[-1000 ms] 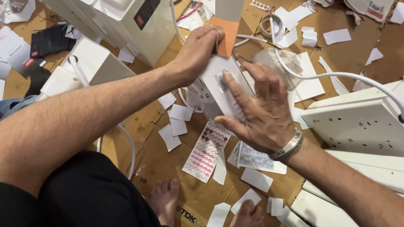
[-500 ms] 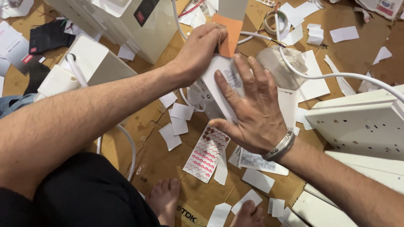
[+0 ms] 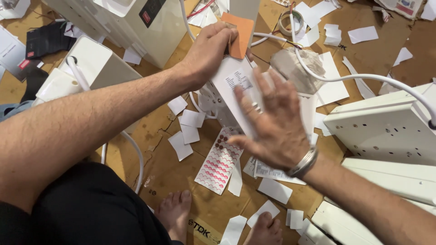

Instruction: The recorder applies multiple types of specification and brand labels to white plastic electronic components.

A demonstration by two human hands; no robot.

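Crowding both hands, left (image 3: 206,52) gripping, right (image 3: 272,122) flat on, perhaps, a white casing (image 3: 234,88): paper scraps (image 3: 188,127), cable (image 3: 345,77).

White box (image 3: 236,90) with an orange pad (image 3: 240,34) at its far end. Near it, a white sticker sheet (image 3: 218,163) patterned with rows of pink and dark-red dots. White paper scraps (image 3: 186,131) lie on brown cardboard (image 3: 363,54). Silver bracelet (image 3: 303,162).

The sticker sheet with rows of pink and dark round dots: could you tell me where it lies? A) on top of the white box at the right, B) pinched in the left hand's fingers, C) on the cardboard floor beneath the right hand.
C: the sticker sheet lies flat on the cardboard floor, just below the open right hand.
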